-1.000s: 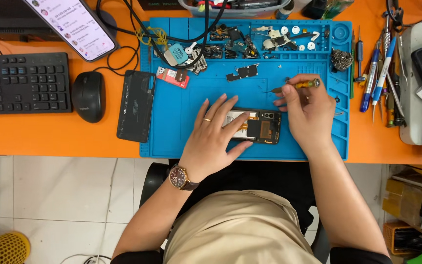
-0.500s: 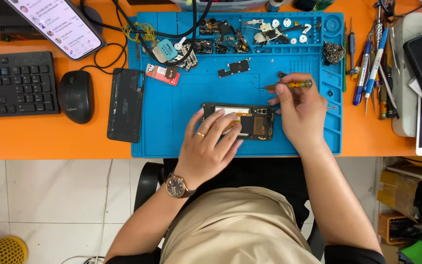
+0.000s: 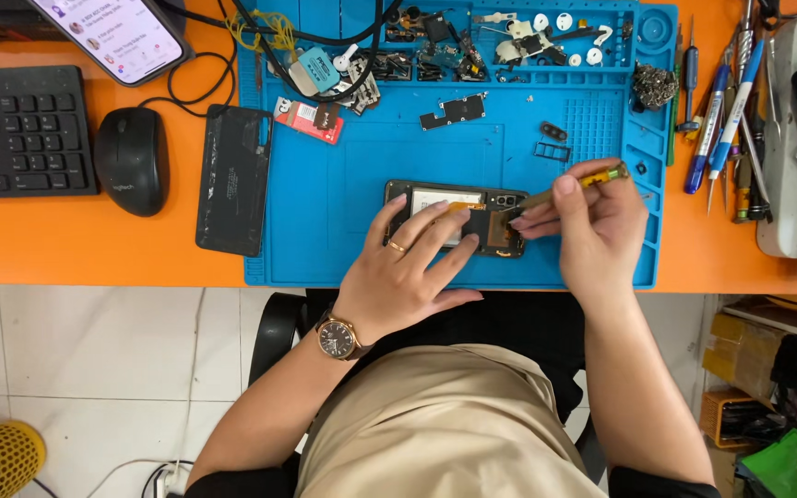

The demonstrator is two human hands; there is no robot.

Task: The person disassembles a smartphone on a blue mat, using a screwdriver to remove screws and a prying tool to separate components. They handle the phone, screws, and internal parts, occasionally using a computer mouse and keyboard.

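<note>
My left hand [image 3: 408, 267] lies flat with fingers spread over the near half of the opened phone [image 3: 454, 217], pressing it down onto the blue mat [image 3: 325, 184]; it grips nothing, only pins. My right hand [image 3: 592, 221], just right of the phone, is closed in a pen grip around a thin yellow-handled tool [image 3: 565, 189], whose tip comes down at the phone's right end.

The phone sits in the middle of the mat's near half, back off, board and battery exposed. I judge it light and stiff as a frame but fragile inside: thin ribbon cables and small connectors would tear or bend easily. The bare frame edges look like the safe place to hold; the mat should keep it from sliding.

Beyond the phone lie a small black plate [image 3: 454, 111] and loose parts in the mat's far trays [image 3: 518, 41]. Left of the mat on the orange counter [image 3: 48, 240] are a dark back cover [image 3: 232, 180], a mouse [image 3: 131, 161] and a keyboard [image 3: 16, 134]; pens and drivers [image 3: 721, 111] lie to its right.
</note>
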